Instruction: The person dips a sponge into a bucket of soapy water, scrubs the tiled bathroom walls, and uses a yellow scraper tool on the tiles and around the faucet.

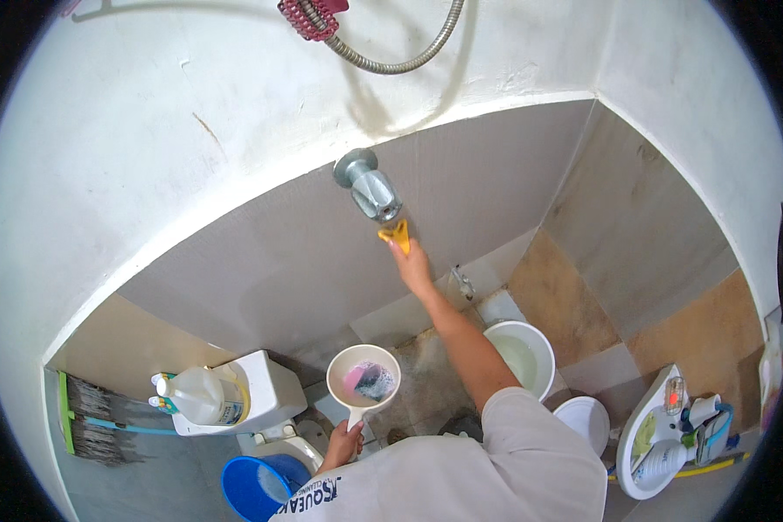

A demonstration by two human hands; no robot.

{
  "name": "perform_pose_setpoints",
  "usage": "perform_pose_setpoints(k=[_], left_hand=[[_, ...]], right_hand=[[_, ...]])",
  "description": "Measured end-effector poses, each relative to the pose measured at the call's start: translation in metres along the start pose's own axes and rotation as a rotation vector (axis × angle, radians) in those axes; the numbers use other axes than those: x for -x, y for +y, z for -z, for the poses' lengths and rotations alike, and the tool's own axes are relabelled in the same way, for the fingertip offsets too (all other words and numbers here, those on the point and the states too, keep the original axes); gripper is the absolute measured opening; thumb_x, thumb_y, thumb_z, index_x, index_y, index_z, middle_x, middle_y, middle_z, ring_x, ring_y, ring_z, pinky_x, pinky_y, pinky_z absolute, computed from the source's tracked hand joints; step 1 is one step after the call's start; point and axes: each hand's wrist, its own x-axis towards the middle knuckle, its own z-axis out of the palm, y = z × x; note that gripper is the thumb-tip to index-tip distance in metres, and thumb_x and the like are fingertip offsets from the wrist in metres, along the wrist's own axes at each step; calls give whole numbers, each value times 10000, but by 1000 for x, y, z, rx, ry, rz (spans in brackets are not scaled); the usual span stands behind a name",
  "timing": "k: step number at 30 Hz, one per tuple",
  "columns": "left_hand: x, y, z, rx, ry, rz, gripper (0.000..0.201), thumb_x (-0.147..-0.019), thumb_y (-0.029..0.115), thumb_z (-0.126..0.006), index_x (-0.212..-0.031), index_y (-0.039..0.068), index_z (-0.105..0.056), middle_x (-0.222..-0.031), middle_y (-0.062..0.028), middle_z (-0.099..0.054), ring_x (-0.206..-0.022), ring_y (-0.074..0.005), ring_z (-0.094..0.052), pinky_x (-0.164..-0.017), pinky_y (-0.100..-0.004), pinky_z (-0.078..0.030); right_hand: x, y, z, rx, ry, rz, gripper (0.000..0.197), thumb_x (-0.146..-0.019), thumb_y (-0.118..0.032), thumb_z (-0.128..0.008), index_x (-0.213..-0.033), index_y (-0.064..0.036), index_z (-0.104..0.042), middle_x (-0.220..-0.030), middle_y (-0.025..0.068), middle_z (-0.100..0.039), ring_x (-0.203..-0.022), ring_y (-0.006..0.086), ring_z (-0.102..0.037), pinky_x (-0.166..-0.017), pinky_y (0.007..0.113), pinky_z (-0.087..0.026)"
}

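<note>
Across my feed I see a gray wall (278, 248), then a white dipper (365, 354) of suds (372, 383) low before it, then a metal valve (371, 190). The left hand (344, 444) grips the dipper; the right hand (414, 265), just below the valve, pinches a yellow tool (398, 236).

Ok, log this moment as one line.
left fingers: dipper by handle, foam inside | right fingers: yellow tool, just below metal knob, contact unclear | nearby: blue pail, white bucket
</note>
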Motion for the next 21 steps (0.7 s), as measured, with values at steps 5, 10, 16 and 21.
perform_pose_setpoints(k=[5, 10, 16, 21], left_hand=[[-11, -17, -7, 70, 89, 17, 233, -859, 250, -545, -846, 26, -483, -570, -37, -476, -431, -124, -445, -395, -259, -366], [-14, -5, -45, 148, 114, 21, 266, -845, 276, -566, -869, 21, -494, -563, -37, -479, -418, -127, -443, -387, -257, -360], [-12, -7, -88, 188, 190, -2, 261, -834, 270, -583, -884, 26, -502, -564, -28, -478, -422, -119, -442, -389, -263, -357], [-9, -2, -116, 289, 280, 23, 194, -836, 202, -584, -899, 34, -510, -571, -18, -486, -432, -111, -439, -379, -263, -351]], right_hand=[[-21, -45, 3, -97, -20, 45, 382, -813, -345, -582, -964, 4, -557, -815, 204, -611, -787, 344, -601, -658, 388, -450], [-12, -14, 10, -42, -112, 98, 359, -817, -343, -573, -996, -33, -563, -837, 189, -618, -800, 352, -598, -665, 394, -451], [-12, -22, 14, -13, -174, -6, 352, -812, -337, -579, -997, -38, -559, -840, 185, -619, -783, 362, -596, -663, 403, -462], [-20, -31, 9, -40, -143, 68, 347, -815, -340, -575, -979, -34, -560, -832, 196, -614, -779, 363, -595, -659, 403, -462]])
